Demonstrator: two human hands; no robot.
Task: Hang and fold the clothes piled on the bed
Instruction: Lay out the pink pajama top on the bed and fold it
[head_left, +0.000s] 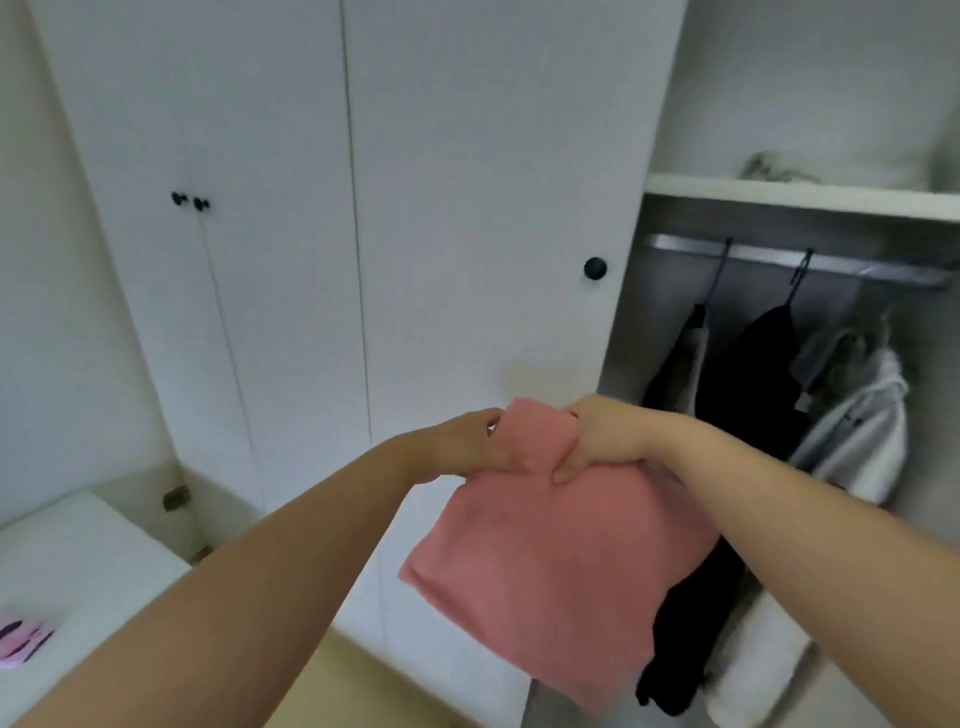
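A pink folded garment (550, 561) hangs in the air in front of the white wardrobe, held at its top edge by both hands. My left hand (467, 441) grips the upper left part of the cloth. My right hand (597, 436) pinches the upper right part, fingers curled over the fabric. The two hands are close together, almost touching. The garment's lower part droops toward the floor.
White wardrobe doors (467, 208) with black knobs stand shut ahead. An open section at right has a metal rail (779, 257) with a black garment (748, 374) and a white garment (857, 426) on hangers, and a shelf (800, 195) above. The bed's corner (78, 561) lies at left.
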